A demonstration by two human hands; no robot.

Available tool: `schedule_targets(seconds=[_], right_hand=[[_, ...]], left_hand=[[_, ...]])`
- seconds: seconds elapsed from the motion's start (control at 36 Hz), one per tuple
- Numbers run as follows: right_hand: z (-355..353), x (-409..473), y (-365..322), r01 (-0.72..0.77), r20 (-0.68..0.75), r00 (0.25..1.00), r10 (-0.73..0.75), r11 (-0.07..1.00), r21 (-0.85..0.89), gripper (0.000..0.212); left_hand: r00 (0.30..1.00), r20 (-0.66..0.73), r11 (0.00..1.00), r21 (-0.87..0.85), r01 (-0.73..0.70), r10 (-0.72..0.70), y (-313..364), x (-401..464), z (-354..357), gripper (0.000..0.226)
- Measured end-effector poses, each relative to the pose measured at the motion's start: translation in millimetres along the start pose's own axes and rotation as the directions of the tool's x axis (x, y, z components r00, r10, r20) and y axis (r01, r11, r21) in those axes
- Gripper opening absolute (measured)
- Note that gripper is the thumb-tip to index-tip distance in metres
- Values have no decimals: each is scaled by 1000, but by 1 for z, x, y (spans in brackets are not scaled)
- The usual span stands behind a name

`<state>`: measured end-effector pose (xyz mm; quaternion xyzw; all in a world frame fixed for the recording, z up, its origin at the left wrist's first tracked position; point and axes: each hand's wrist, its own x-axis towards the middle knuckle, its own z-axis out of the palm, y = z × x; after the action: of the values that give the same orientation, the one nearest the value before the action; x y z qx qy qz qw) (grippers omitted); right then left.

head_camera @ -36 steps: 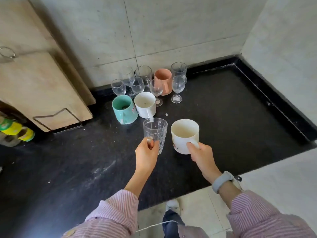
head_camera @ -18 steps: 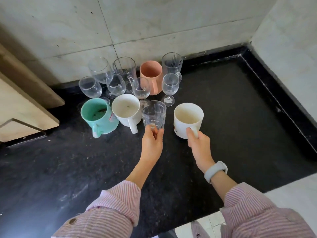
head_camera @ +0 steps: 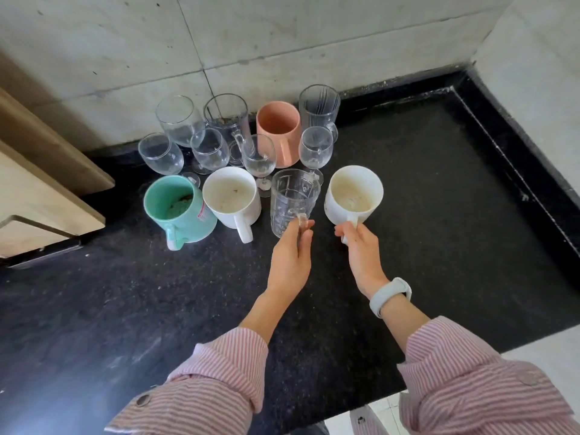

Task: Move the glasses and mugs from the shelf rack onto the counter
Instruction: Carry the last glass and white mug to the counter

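Counter: black speckled stone counter [head_camera: 439, 215] in a corner, with pale tiled walls behind and on the right.
Group at the back: many cups stand close together near the wall. I see a pink mug [head_camera: 277, 133], a green mug [head_camera: 179, 211], a white mug [head_camera: 232, 199], a ribbed glass [head_camera: 318, 111], a tall glass mug [head_camera: 227, 127] and several stem glasses [head_camera: 259, 157].
Left hand: the left hand [head_camera: 290, 255] pinches the handle of a clear patterned glass mug [head_camera: 293, 200]. It sits at the front of the group, just beside the white mug.
Right hand: the right hand [head_camera: 361, 249] grips the handle of a second white mug [head_camera: 353, 196], just right of the glass mug. A pale band [head_camera: 389, 295] is on that wrist.
Done so far: lots of cups are already on the counter. These two look like they are being put down now.
Left to do: let go of both. I cannot tell if more are waiting.
Hard to see: the shelf rack is not in view. I cannot tell if the two held mugs touch the counter yet. A wooden board [head_camera: 37, 196] on the left is cut off. The green mug has something crumbly inside that I cannot make out.
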<state>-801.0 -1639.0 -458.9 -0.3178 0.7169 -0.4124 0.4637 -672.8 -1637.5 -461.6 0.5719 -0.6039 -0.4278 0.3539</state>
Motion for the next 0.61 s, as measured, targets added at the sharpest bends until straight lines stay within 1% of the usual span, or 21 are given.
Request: schedule_targets(seconds=[0.11, 0.19, 0.28, 0.33, 0.42, 0.47, 0.56, 0.61], right_hand=[[-1, 2, -2, -35, 10, 999, 35, 999, 30, 23], [0, 2, -7, -86, 42, 996, 84, 995, 58, 26], [1, 4, -11, -151, 52, 988, 146, 983, 103, 20], [2, 4, -13, -161, 44, 987, 157, 981, 104, 16], [4, 6, -13, -155, 23, 988, 154, 982, 111, 24], [5, 6, -14, -169, 24, 986, 167, 978, 119, 20], [9, 9, -19, -187, 24, 982, 186, 969, 160, 26], [11, 9, -22, -190, 19, 982, 189, 967, 171, 22]], left_hand=[[999, -41, 999, 42, -22, 24, -4, -3, -1, 22], [999, -50, 999, 43, -3, 5, -6, -4, 2, 24], [998, -66, 1000, 10, 21, -20, -6, -1, 3, 26], [996, -85, 999, 6, 42, -42, -8, 1, 4, 26], [994, -93, 998, 21, 60, -58, -13, 3, 5, 24], [993, -110, 997, 42, 57, -52, -13, 6, 6, 24], [989, -141, 994, 96, 57, -43, -9, 14, 6, 23], [990, -139, 988, 146, 57, -36, -7, 18, 7, 23]])
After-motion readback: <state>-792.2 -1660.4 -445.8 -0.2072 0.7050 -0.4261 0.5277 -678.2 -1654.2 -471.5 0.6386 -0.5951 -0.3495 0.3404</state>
